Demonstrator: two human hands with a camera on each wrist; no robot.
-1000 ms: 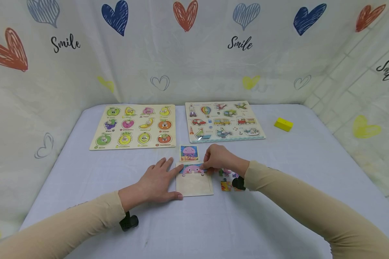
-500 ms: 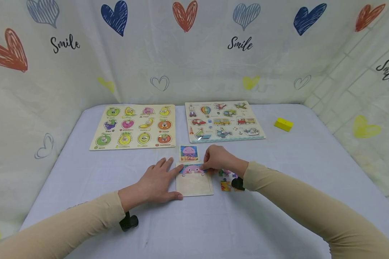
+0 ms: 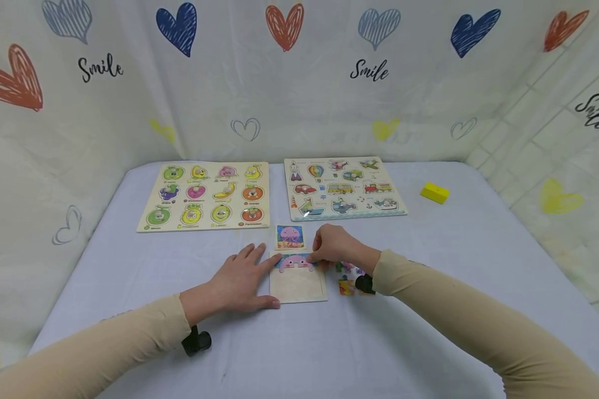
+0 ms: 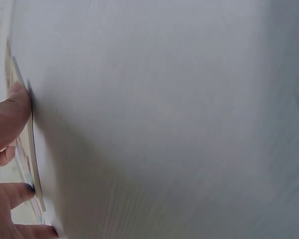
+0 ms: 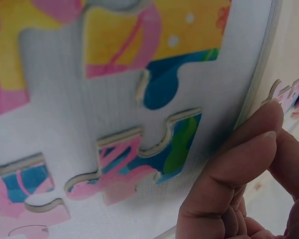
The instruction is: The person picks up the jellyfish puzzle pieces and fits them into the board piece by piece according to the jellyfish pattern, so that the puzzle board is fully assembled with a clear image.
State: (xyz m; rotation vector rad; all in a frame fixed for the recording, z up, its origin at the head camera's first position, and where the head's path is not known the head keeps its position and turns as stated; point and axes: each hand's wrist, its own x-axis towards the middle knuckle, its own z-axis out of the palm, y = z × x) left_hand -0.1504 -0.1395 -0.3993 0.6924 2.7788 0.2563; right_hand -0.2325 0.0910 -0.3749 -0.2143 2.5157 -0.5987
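Observation:
A light wooden puzzle tray (image 3: 297, 287) lies in the middle of the table, with a strip of jigsaw pieces (image 3: 294, 261) showing a pink face along its far edge. My left hand (image 3: 239, 280) lies spread along the tray's left side, index fingertip at the strip and thumb at the near corner. With curled fingers, my right hand (image 3: 336, 244) pinches the jigsaw piece at the strip's right end; its fingers partly cover that piece. Several loose jigsaw pieces (image 5: 139, 159) lie right of the tray, partly under my right wrist in the head view.
A small jellyfish picture card (image 3: 290, 237) sits just beyond the tray. Farther back are a fruit puzzle board (image 3: 209, 221) on the left and a vehicle puzzle board (image 3: 324, 173) on the right. A yellow block (image 3: 435, 193) is at the far right.

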